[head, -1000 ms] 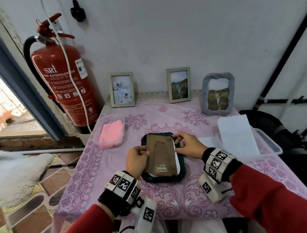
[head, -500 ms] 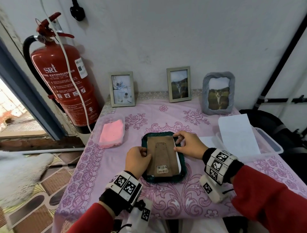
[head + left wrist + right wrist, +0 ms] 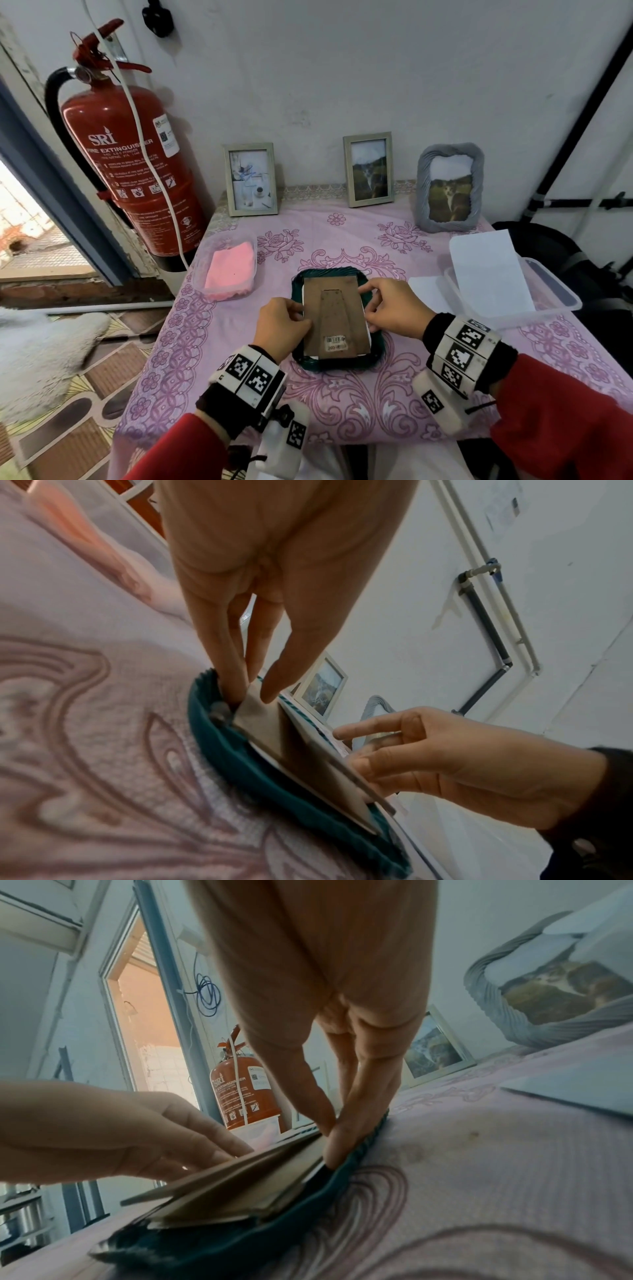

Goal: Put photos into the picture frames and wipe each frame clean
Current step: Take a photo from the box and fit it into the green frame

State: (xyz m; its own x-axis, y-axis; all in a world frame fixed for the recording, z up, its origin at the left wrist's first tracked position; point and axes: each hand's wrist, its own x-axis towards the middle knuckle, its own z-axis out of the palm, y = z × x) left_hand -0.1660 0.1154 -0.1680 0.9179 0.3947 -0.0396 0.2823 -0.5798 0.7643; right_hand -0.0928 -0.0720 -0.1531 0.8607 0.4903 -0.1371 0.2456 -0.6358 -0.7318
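Teal frame [image 3: 337, 364] lies face down mid-table; left hand [image 3: 281, 325] at nine o'clock, right hand [image 3: 394, 313] at three, fingers curled, pinching the cardboard backing [image 3: 334, 317] onto it.

White wall [image 3: 342, 68], red fire extinguisher [image 3: 137, 171] beside a daylit doorway [image 3: 20, 240], patterned tiled floor [image 3: 68, 428]

The red fire extinguisher [image 3: 130, 164] carries the brand "SRI" in white, with "FIRE EXTINGUISHER" beneath it; the smaller instruction lines and white stickers on its body are too small to read. A barcode sticker [image 3: 335, 340] sits at the near end of the brown backing board [image 3: 334, 315]; its digits cannot be read. The wrist bands [image 3: 460, 349] bear black-and-white square marker codes, no lettering.
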